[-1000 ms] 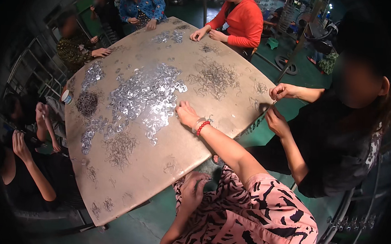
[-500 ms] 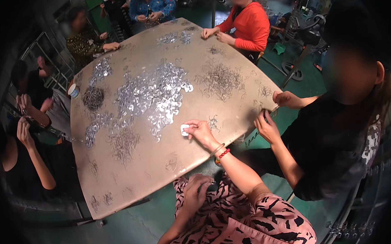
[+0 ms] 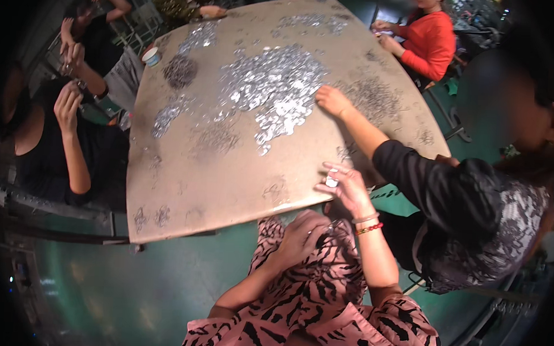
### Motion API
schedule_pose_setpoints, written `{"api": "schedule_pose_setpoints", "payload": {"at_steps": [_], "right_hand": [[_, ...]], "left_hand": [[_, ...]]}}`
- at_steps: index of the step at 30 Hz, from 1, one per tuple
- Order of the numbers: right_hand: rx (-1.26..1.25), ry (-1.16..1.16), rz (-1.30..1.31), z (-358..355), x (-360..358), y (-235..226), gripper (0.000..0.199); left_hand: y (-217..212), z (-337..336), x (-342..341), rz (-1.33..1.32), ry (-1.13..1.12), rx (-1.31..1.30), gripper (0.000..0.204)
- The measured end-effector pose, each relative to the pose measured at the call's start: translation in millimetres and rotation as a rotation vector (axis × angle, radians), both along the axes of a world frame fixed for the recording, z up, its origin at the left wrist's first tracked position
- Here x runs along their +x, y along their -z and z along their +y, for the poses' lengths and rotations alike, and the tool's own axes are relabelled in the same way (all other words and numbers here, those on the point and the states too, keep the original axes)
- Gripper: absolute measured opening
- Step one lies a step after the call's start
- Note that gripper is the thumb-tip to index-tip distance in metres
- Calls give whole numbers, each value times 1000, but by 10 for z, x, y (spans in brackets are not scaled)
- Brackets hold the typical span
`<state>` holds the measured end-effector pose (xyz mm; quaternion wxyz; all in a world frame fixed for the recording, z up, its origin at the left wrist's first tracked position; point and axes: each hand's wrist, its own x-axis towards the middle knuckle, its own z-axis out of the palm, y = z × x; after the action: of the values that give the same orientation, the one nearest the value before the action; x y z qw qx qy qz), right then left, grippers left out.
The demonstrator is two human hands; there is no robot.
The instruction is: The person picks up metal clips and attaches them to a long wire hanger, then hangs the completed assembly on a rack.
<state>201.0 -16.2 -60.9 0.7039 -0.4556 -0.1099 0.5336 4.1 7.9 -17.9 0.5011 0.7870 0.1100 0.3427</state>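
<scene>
Near the table's close edge, my right hand (image 3: pixel 350 190) has its fingers partly spread around a small shiny metal piece (image 3: pixel 332 178). Whether it is one piece or more, I cannot tell. Over my lap, below the edge, my left hand (image 3: pixel 302 241) is curled with its fingertips together; what it may hold is too small to make out. A wide pile of flat shiny metal pieces (image 3: pixel 275 80) lies mid-table, beyond my right hand. Thin dark wire-like pieces (image 3: pixel 275 190) lie in a loose patch left of my right hand.
The brown table (image 3: pixel 226 202) has several heaps of wire-like pieces (image 3: pixel 373 98). A co-worker's arm (image 3: pixel 362 130) reaches across from the right to the shiny pile. Other people work around the sides. A small cup (image 3: pixel 151 57) stands at the left edge.
My right hand has drawn back toward the table's near edge with the shiny metal piece. The co-worker on the right has stretched an arm to the pile. The whole view has shifted.
</scene>
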Motion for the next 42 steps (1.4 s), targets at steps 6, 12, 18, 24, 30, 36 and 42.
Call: {"api": "schedule_pose_setpoints", "payload": {"at_steps": [6,12,18,24,30,36,42], "right_hand": [[-314,-10,-1035,-2,7,-87,50],[-224,-46,-750,-343,-333,-411,35],[-82,57,-697,-537,-556,-519,12],[-45,116,-592,-608,-524,-593,14],[4,163,-696,-646,-620,-719,14],[86,187,-520,-568,-731,-618,17],[20,241,-559,-745,-773,-572,18]], "left_hand": [[117,7,80,-40,20,8,8],[171,0,117,85,-41,-32,6],[87,59,99,117,-71,8,7],[-59,16,147,121,-155,-18,8],[-22,16,152,119,-201,48,8],[131,81,7,154,-177,114,9],[303,228,-257,156,-301,-14,39]]}}
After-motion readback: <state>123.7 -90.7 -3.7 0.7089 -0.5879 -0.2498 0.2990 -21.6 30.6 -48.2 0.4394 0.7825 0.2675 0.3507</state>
